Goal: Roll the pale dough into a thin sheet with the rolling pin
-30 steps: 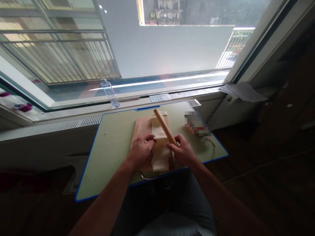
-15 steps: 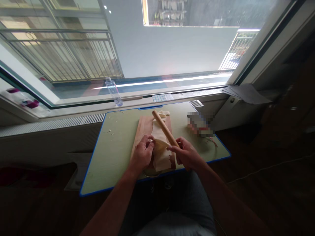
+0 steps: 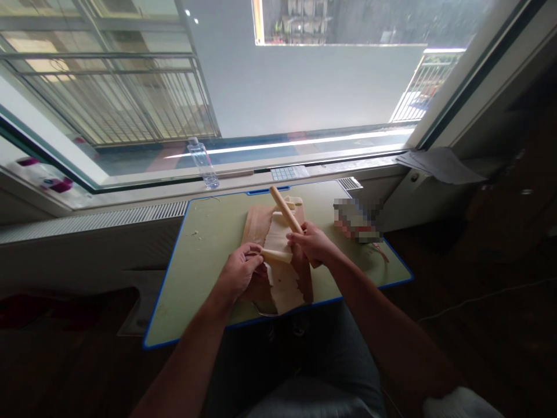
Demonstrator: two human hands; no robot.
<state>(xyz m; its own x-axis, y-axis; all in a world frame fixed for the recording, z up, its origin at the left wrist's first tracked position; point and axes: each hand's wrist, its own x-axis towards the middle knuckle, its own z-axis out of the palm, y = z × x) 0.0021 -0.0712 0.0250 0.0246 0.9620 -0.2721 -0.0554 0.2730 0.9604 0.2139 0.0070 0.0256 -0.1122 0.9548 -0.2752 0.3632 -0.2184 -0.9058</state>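
Wooden rolling pin (image 3: 284,206) points toward eleven o'clock, our right hand (image 3: 312,244) clasped round it; our left hand (image 3: 240,270) seemingly pinches the dough (image 3: 286,283) at its nine-o'clock edge.

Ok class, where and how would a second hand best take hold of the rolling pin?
Probably around the bare far part of the rolling pin, coming from the left: it is straight and slim, slanting away leftward, and the right hand covers its near part.

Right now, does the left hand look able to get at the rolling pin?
Probably yes, if the left hand releases the dough sheet: the right hand grips the rolling pin low, leaving its upper part uncovered.
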